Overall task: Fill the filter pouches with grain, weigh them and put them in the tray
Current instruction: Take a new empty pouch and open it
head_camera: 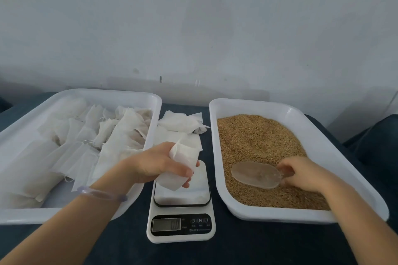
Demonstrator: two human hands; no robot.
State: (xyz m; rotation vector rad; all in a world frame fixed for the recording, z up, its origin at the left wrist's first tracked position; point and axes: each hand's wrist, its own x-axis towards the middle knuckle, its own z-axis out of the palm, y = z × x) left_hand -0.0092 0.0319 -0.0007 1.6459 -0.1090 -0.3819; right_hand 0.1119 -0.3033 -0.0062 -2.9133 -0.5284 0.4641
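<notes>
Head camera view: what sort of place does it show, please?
Probably a small hand-packing station, at home or in a workshop; I cannot tell which. A digital scale stands between a grain tray and a tray of filter pouches, on a dark table against a bare wall.

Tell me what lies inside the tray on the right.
Brown grain fills the right tray; a clear scoop lies on it, its handle held by the right hand. The grain hides the tray's floor.
</notes>
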